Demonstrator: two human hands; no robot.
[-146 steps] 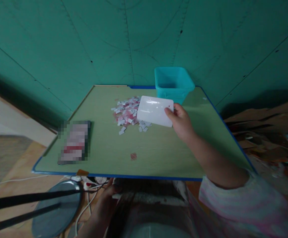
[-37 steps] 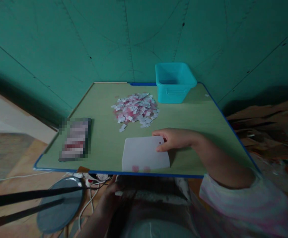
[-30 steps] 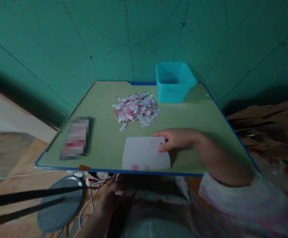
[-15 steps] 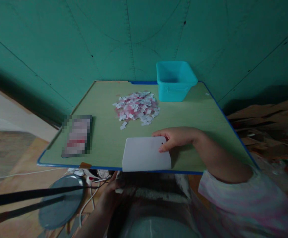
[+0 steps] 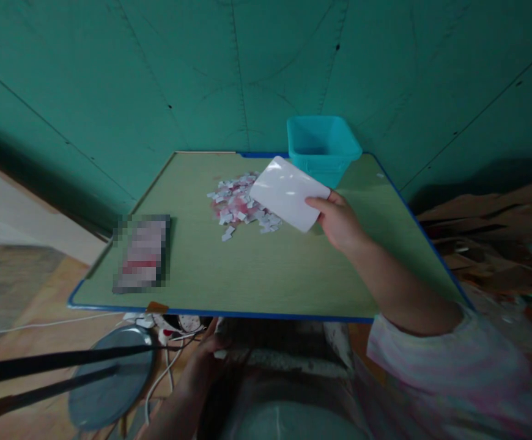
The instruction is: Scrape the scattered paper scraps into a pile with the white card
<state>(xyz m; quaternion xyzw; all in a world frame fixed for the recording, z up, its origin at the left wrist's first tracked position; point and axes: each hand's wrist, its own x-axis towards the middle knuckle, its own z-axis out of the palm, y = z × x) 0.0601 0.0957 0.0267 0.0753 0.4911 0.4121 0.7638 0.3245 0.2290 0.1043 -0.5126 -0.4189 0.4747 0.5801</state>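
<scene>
My right hand (image 5: pixel 340 223) is closed on the right edge of a thin, glossy white rectangular board (image 5: pixel 288 194) with rounded corners, thumb on its upper face. Tilted, the board is held above the table and covers the right part of a pile of small white and pink paper pieces (image 5: pixel 235 198). Behind the board, a turquoise plastic bin (image 5: pixel 323 168) is partly covered by it. Below the table's front edge, my left hand (image 5: pixel 202 360) rests by my lap; its fingers are dim and partly hidden, so their grip is unclear.
The light green table (image 5: pixel 229 281) has a blue edge and stands against a green wall (image 5: pixel 192 67). A pixelated flat object (image 5: pixel 142 253) lies at its left. Under the left side are a round grey stool top (image 5: pixel 110 379) and white cables (image 5: pixel 156 388). Cardboard (image 5: pixel 490 211) lies at right.
My right hand has lifted the white board from the table's front edge and moved it forward, turning and tilting it, up to the paper pile and bin. My left hand has stayed put.
</scene>
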